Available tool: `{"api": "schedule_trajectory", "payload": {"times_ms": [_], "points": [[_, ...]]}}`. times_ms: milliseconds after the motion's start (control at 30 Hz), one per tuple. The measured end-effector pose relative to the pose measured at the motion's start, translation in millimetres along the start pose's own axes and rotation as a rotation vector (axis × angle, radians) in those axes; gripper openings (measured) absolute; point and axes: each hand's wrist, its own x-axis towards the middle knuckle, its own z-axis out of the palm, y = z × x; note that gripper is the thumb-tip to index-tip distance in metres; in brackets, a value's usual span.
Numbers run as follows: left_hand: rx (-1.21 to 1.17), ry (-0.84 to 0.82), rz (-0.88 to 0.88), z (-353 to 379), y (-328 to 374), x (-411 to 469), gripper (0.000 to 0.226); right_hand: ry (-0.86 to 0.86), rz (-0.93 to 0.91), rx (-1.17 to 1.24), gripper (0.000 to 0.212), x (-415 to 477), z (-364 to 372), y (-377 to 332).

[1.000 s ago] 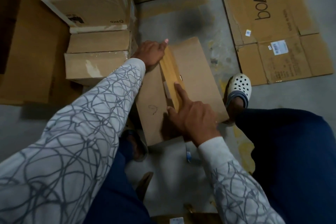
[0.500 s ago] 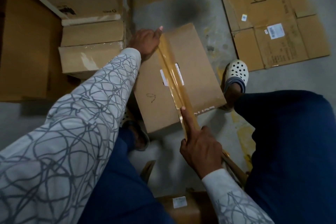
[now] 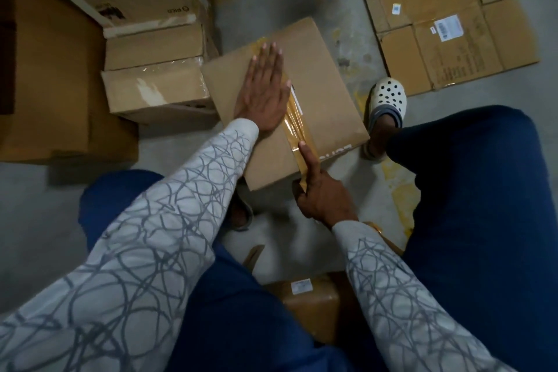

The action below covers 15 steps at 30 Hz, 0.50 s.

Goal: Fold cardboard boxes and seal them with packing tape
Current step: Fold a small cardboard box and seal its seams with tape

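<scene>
This looks like a packing or storage room: a bare, stained concrete floor [image 3: 341, 24], taped cardboard boxes [image 3: 157, 45] stacked at the far left, a flattened carton [image 3: 471, 48] with a shipping label [image 3: 448, 26] lying far right, and a middle box [image 3: 327, 90] with brown tape [image 3: 294, 121] along its seam.

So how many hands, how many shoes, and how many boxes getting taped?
Hands: 2, left hand and right hand
Shoes: 2, white clog and grey slipper, partly hidden
Boxes getting taped: 1, cardboard box with packing tape along its top
Total: 5
</scene>
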Motion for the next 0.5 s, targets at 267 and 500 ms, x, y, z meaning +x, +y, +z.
{"api": "schedule_trajectory", "payload": {"times_ms": [267,500], "points": [[-0.015,-0.061,-0.016,6,65,-103,0.065,-0.148,-0.033,-0.088,0.118,-6,-6,9],[-0.241,0.029,-0.055,-8,98,-164,0.055,-0.021,-0.006,0.18,0.119,-21,-49,45]]}}
